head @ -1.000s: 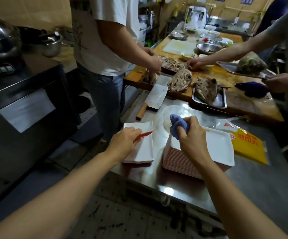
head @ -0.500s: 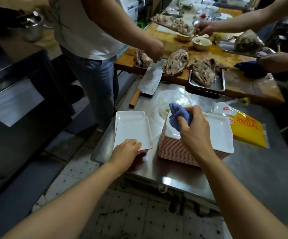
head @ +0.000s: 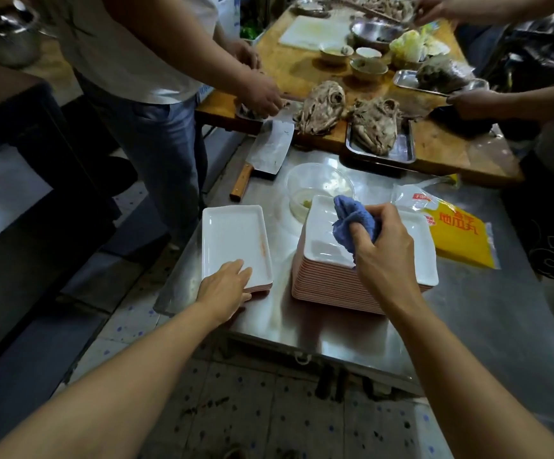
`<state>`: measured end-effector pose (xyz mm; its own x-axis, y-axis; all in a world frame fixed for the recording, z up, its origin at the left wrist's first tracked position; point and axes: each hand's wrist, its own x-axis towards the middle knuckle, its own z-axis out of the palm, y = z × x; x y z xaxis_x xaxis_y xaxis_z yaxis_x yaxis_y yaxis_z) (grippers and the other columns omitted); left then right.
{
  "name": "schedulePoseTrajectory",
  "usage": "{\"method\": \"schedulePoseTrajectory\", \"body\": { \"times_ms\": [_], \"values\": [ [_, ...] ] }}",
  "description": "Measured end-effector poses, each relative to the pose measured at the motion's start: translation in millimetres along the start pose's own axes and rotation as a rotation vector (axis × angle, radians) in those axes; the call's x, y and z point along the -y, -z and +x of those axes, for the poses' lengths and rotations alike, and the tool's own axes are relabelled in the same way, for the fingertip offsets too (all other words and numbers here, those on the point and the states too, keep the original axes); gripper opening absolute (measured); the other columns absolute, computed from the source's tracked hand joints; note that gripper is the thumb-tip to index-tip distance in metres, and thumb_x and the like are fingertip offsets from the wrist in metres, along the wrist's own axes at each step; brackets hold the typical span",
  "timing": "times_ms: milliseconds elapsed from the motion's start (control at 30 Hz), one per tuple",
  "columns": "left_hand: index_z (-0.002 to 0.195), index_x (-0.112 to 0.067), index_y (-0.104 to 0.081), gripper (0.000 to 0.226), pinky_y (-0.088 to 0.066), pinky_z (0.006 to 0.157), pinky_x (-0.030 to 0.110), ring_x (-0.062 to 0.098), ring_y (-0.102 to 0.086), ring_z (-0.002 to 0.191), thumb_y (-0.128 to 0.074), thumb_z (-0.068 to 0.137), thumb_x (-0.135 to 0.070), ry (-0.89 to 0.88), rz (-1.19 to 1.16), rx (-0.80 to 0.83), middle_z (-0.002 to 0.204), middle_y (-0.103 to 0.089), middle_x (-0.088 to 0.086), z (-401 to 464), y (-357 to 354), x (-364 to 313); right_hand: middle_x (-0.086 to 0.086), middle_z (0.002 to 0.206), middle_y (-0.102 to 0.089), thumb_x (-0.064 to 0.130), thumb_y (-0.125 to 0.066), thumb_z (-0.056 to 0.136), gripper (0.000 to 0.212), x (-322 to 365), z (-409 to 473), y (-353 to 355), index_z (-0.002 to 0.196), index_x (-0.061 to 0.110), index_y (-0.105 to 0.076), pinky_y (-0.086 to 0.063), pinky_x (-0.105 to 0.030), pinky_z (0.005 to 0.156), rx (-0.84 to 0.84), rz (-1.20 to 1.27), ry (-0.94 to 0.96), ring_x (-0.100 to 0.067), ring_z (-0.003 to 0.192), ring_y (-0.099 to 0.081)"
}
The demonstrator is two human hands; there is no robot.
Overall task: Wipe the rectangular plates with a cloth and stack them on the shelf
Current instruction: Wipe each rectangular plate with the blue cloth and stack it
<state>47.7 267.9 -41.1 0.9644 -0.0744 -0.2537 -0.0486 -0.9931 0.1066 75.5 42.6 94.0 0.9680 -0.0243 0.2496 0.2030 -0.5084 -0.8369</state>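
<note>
Steel surface [head: 302,313] carries two plate groups. At left, the small pile [head: 235,240], tilted in hand a second ago, now lies flat; left hand [head: 224,289] rests on its near edge, fingers relaxed. At right, right hand [head: 381,246] clenches the blue cloth [head: 351,223] atop the tall stack [head: 328,279]. Judgement: one plate finished, next wipe starting; no shelf seen.

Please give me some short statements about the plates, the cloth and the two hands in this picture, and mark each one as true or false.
1. The right hand holds the blue cloth. True.
2. The cloth is over the tall plate stack. True.
3. The left hand lifts a plate in the air. False: it rests on the low stack, which lies flat on the steel table.
4. The cleaver lies on the tall stack. False: it lies on the table, beyond the plates.
</note>
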Motion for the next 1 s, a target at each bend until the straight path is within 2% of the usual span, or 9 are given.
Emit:
{"method": "schedulePoseTrajectory", "body": {
  "times_ms": [133,233,300,400,500,600,700,800,1000],
  "values": [
    [0.122,-0.014,-0.046,0.039,-0.04,0.081,0.035,0.023,-0.039,0.121,-0.046,0.095,-0.043,0.04,-0.013,0.048,0.132,-0.04,0.005,5,9,-6,0.009,0.087,-0.055,0.017,-0.055,0.093,0.009,-1,-1,0,0.097,0.023,-0.05,-0.042,-0.006,0.06,-0.001,-0.031,-0.007,0.0,0.076,-0.055],
    [0.131,-0.017,-0.046,0.044,-0.04,0.089,0.038,0.023,-0.041,0.125,-0.043,0.096,-0.043,0.126,-0.227,-0.024,0.135,-0.046,0.003,9,26,-16,0.002,0.095,-0.059,0.016,-0.054,0.092,0.008,-4,-1,1,0.099,0.022,-0.053,-0.039,-0.006,0.064,-0.018,-0.062,-0.013,-0.006,0.08,-0.054],
    [0.136,-0.017,-0.044,0.046,-0.041,0.097,0.04,0.024,-0.042,0.127,-0.043,0.097,-0.04,0.124,-0.374,-0.126,0.138,-0.047,0.004,13,42,-26,0.0,0.098,-0.06,0.016,-0.054,0.092,0.009,-6,-1,3,0.098,0.022,-0.054,-0.038,-0.01,0.069,-0.039,-0.06,-0.017,-0.011,0.086,-0.054],
    [0.136,-0.016,-0.046,0.044,-0.042,0.097,0.039,0.024,-0.049,0.121,-0.044,0.096,-0.037,0.104,-0.575,-0.211,0.134,-0.053,0.006,20,68,-46,-0.001,0.101,-0.059,0.017,-0.054,0.093,0.008,-10,1,6,0.1,0.02,-0.055,-0.04,-0.024,0.079,-0.02,-0.077,-0.007,-0.015,0.092,-0.054],
    [0.135,-0.019,-0.048,0.043,-0.044,0.096,0.038,0.023,-0.054,0.114,-0.046,0.096,-0.036,0.115,-0.681,-0.233,0.127,-0.058,0.005,23,82,-65,0.002,0.1,-0.053,0.019,-0.054,0.093,0.006,-16,10,6,0.098,0.021,-0.053,-0.032,-0.011,0.073,0.028,-0.105,0.029,-0.01,0.09,-0.049],
    [0.137,-0.023,-0.047,0.042,-0.045,0.093,0.035,0.021,-0.055,0.106,-0.048,0.095,-0.031,0.149,-0.719,-0.246,0.112,-0.062,0.002,25,87,-80,0.003,0.101,-0.048,0.017,-0.055,0.092,0.008,-22,20,2,0.1,0.018,-0.053,-0.031,-0.005,0.072,0.1,-0.124,0.072,-0.009,0.091,-0.046],
    [0.137,-0.025,-0.047,0.044,-0.045,0.085,0.03,0.019,-0.057,0.095,-0.05,0.094,-0.024,0.193,-0.774,-0.256,0.093,-0.06,-0.003,26,89,-92,-0.004,0.113,-0.046,0.017,-0.055,0.092,0.02,-30,28,-3,0.11,0.009,-0.053,-0.032,-0.015,0.086,0.282,-0.169,0.128,-0.017,0.104,-0.047],
    [0.134,-0.027,-0.051,0.043,-0.045,0.079,0.029,0.02,-0.057,0.09,-0.05,0.092,-0.016,0.229,-0.806,-0.277,0.089,-0.061,-0.002,26,89,-102,-0.011,0.13,-0.042,0.017,-0.052,0.093,0.027,-41,33,-5,0.115,0.003,-0.058,-0.03,-0.02,0.095,0.392,-0.29,0.211,-0.023,0.115,-0.044],
    [0.135,-0.026,-0.05,0.047,-0.046,0.08,0.028,0.019,-0.057,0.091,-0.052,0.091,-0.011,0.309,-0.838,-0.289,0.098,-0.064,0.003,24,90,-111,-0.017,0.121,-0.053,0.0,-0.055,0.085,0.031,-52,36,-13,0.116,0.0,-0.063,-0.037,-0.031,0.093,0.586,-0.361,0.374,-0.031,0.112,-0.047]
  ]
}}
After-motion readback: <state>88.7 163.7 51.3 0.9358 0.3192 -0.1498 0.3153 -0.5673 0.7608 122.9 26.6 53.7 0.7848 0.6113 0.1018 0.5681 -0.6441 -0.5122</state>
